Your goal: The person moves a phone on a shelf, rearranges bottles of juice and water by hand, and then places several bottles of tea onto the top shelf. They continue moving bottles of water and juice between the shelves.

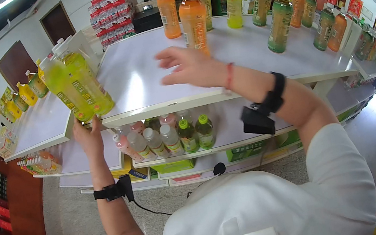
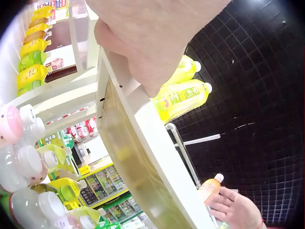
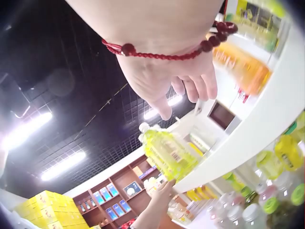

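At the front edge of the left part of the shelf top, my left hand point(image 1: 88, 136) grips the base of a yellow-green drink bottle point(image 1: 67, 93), thumb and fingers on either side of it. A second yellow-green bottle point(image 1: 90, 81) stands upright right beside it. In the left wrist view, the thumb lies along the white shelf edge, close to the bottle bases. My right hand point(image 1: 194, 68), with a red cord bracelet, hovers over the shelf top with loosely bent, spread fingers and nothing in them. An orange drink bottle point(image 1: 194, 19) stands just behind it.
Green tea bottles point(image 1: 280, 25) and more orange ones stand along the back and right of the white shelf top point(image 1: 143, 87). Below, a lower tier holds several white-capped bottles point(image 1: 153, 140) and green-capped ones point(image 1: 204, 132). Yellow bottles point(image 1: 26, 93) line the far left.
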